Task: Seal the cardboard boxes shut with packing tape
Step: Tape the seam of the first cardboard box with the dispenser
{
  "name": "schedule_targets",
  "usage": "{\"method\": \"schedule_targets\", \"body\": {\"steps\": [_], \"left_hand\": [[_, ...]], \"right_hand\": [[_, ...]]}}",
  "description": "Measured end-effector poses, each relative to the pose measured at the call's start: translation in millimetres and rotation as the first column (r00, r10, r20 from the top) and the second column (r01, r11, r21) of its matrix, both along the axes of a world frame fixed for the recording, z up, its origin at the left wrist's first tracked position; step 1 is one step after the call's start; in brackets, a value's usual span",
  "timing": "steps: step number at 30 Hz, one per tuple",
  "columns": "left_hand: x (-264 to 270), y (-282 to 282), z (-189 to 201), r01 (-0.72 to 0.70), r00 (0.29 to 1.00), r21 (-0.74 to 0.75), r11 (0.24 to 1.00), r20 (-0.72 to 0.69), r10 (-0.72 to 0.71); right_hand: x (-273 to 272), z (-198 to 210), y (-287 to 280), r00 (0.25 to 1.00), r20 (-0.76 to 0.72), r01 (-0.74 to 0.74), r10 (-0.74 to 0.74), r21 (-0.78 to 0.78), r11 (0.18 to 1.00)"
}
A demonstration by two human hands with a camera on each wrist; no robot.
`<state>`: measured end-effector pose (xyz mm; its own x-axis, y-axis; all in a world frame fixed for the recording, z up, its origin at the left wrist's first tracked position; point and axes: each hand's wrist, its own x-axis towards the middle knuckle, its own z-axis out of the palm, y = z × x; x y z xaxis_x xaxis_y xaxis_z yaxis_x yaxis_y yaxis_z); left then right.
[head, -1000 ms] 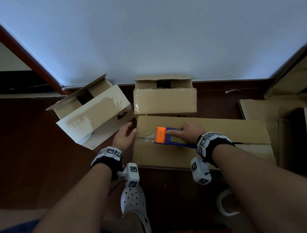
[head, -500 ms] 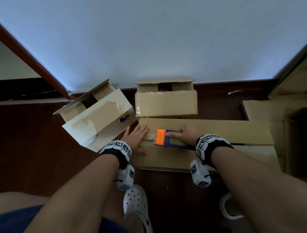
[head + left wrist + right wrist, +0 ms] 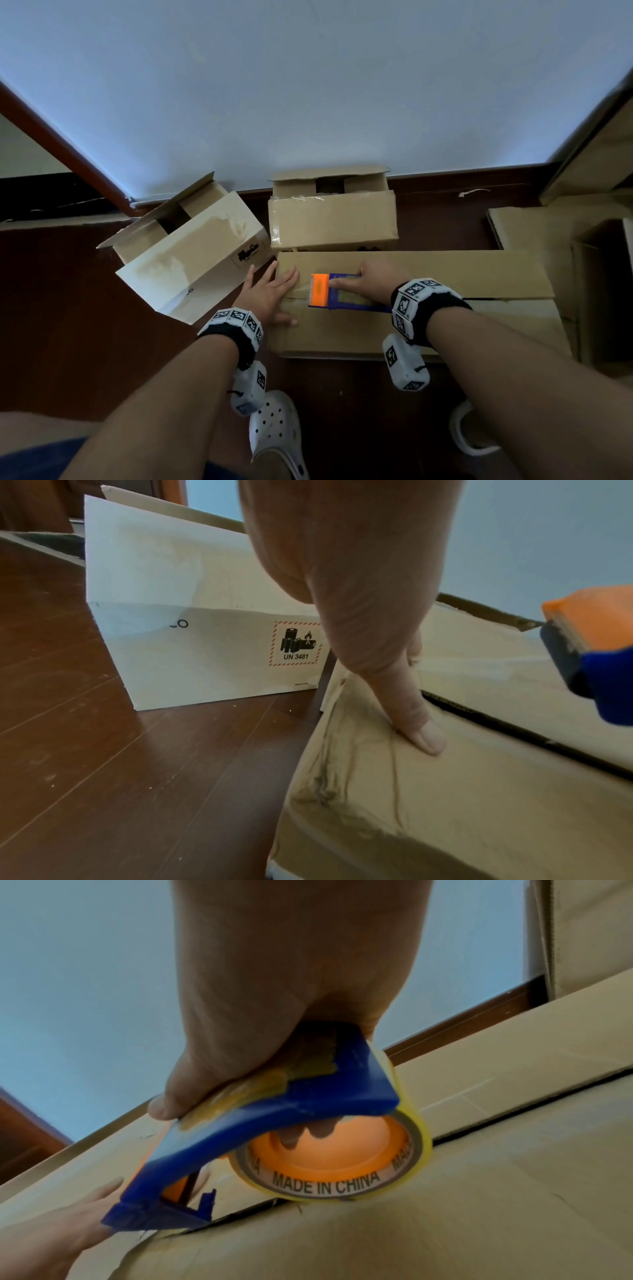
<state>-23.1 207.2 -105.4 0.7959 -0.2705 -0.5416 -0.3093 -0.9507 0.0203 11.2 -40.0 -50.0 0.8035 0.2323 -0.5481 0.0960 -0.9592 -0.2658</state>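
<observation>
A: Where is the sealing standing right now?

B: The right hand [image 3: 371, 279] is gripping the blue plastic tape dispenser with the orange front [image 3: 337, 291], fingers curled over its frame, and is pressing it onto the long flat brown cardboard box [image 3: 445, 274] lying nearest the person on the dark wooden floor [image 3: 68, 308].

A: And the left hand?

B: The left hand [image 3: 270, 294] is lying flat and open on the left end of that box, fingers straight, thumb pressing the near flap; it is holding the cardboard down and gripping nothing.

A: Is any tape down yet?

B: A short glossy strip is showing at the left end, between the hands. From the right wrist view the centre seam [image 3: 514, 1118] is gaping dark behind the yellowish tape roll [image 3: 339, 1161], so I judge most of the run to the right is not yet taped.

A: The other boxes?

B: The brown box at the far centre [image 3: 334, 219] is standing with its top flaps open, old tape on its front. The white-faced box at the far left [image 3: 191, 253] is also sitting open. Both look unsealed, so the task is at an early stage.
</observation>
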Motion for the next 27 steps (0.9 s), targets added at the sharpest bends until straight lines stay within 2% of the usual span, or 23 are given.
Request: {"method": "schedule_targets", "body": {"steps": [4,14,20,27], "left_hand": [[-2,-3,2,0.016,1.000,0.038,0.999,-0.005,-0.015],[-1,-7,4,0.002,1.000,0.095,0.995,-0.004,-0.002],[2,-9,4,0.008,1.000,0.150,0.989,0.004,-0.009],[3,-12,4,-0.019,1.000,0.150,0.988,-0.021,0.023]], "right_hand": [[1,8,1,0.999,0.035,-0.033,0.035,-0.038,0.999],[-4,7,2,1.000,-0.018,0.020,-0.021,-0.066,0.998],[-5,11,3,0.999,-0.035,0.002,-0.005,-0.072,0.997],[1,15,-36,0.995,-0.068,0.063,-0.069,-0.082,0.995]]}}
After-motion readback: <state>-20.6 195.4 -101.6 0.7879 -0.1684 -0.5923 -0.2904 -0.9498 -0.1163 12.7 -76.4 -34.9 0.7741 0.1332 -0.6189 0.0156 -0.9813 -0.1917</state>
